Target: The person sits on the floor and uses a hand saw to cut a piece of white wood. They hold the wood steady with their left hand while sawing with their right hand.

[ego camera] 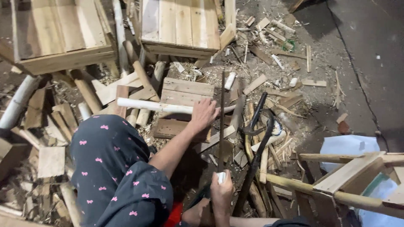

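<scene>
My left hand (203, 114) presses down on a peeled pale pole (147, 105) that lies crosswise over a small slatted wooden block (185, 90). My right hand (221, 194) grips the pale handle of a long thin dark blade (221, 122). The blade points away from me and stands edge-on just right of my left hand, crossing the pole's right end. My knee in dark cloth with pink bows (109, 159) fills the lower left.
Two slatted wooden crates (63, 33) (181, 25) stand at the back. Cut sticks, offcuts and shavings litter the ground. A black curved tool (257, 126) lies right of the blade. A wooden frame on poles (349, 172) and a white bag (347, 145) sit at right.
</scene>
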